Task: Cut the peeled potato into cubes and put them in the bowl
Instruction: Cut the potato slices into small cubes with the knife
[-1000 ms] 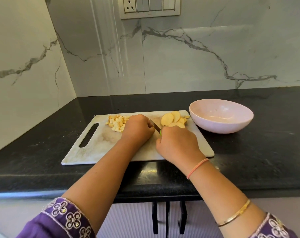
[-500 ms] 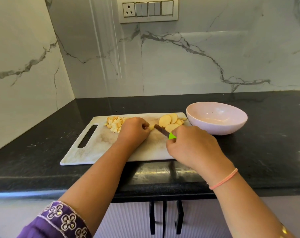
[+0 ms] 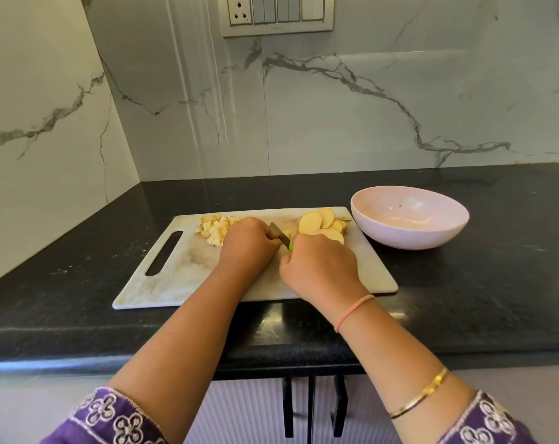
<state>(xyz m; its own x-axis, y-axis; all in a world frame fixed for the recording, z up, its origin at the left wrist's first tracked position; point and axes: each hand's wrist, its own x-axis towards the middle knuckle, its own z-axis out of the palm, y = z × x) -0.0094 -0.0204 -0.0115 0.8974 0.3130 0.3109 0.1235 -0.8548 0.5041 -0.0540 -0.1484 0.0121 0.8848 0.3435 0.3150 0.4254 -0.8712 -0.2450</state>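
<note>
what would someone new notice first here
Two hands meet mid-board: the right hand grips a green-handled knife, blade angled toward the left hand, which curls over whatever it holds. Potato cubes pile at the cutting board far left, round slices far right, beside an empty pink bowl.

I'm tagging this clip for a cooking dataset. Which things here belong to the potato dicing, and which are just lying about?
In the job: knife in the right hand, left hand beside the blade, potato slices, potato cubes, cutting board, bowl.
Just there: switch panel, cabinet handles.
</note>
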